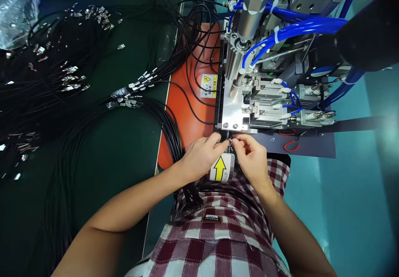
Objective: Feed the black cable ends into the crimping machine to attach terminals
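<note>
Both your left hand (204,155) and right hand (253,159) pinch a small part (230,141) at the machine (232,112)'s near end; cables (171,137) left of the machine, snagged by your forearm (134,200), could jog it crooked.

Left of centre in the frame, the flat dark green surface (127,160) is passable between drooping bundles of thin black cables (170,134). More of them loop across the smooth orange-red panel (195,133) at upper centre. The silver metal machine (234,110) with blue hoses (307,26) blocks the upper right, its lower edge crowded by the left hand (202,158) and right hand (254,158)
</note>
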The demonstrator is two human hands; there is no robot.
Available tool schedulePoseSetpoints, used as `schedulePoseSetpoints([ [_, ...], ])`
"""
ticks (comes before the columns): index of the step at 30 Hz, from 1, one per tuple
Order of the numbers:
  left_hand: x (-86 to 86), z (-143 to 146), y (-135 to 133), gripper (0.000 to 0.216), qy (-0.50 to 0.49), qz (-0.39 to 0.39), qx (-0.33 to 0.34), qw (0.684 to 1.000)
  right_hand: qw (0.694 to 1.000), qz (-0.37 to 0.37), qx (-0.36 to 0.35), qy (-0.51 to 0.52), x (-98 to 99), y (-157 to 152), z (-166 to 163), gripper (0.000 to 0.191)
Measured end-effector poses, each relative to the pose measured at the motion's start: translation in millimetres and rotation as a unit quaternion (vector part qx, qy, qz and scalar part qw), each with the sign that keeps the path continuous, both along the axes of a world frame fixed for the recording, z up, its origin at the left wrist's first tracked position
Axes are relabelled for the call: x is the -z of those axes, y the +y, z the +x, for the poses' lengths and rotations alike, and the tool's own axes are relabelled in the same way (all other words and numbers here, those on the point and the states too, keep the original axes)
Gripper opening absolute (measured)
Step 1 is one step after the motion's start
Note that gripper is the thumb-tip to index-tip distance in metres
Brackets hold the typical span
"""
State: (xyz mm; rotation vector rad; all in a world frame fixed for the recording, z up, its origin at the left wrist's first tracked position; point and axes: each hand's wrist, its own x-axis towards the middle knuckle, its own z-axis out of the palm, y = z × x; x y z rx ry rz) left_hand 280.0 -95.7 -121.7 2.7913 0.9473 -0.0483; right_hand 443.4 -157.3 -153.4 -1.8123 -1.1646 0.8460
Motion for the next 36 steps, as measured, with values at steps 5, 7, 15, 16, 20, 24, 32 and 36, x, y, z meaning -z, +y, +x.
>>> schedulePoseSetpoints([
  [5,-3.7,1.1,1.6,0.029,0.018,-0.004,0.015,1.0,0.999,-0.013,0.029,0.021,3.9,7.3,-7.8,0.02],
  [7,-3.7,0.9,1.7,0.029,0.02,-0.002,0.013,1.0,0.998,-0.005,0.049,0.034,6.5,7.8,-11.1,0.019],
  [15,3.1,-0.5,-0.5,0.027,0.0,0.009,0.0,1.0,0.99,0.027,0.079,0.116,16.7,2.1,-13.2,0.012],
  [16,3.7,-0.3,-0.6,0.027,-0.004,0.009,0.0,1.0,0.987,0.026,0.082,0.138,17.2,1.5,-12.3,0.012],
  [20,4.3,-0.1,-0.5,0.029,-0.006,0.006,-0.004,1.0,0.979,0.015,0.081,0.188,16.3,1.8,-10.1,0.01],
  [24,4.8,-1.2,-0.3,0.029,-0.002,0.004,-0.003,1.0,0.971,-0.012,0.087,0.221,15.6,5.9,-10.1,0.012],
  [32,8.1,-5.2,0.0,0.03,-0.066,0.021,0.023,0.997,0.929,-0.061,0.112,0.347,17.2,-0.9,-1.5,0.019],
  [36,8.7,-5.1,0.9,0.027,-0.109,-0.001,0.021,0.994,0.946,-0.053,0.09,0.308,11.5,-13.1,-7.7,0.024],
])
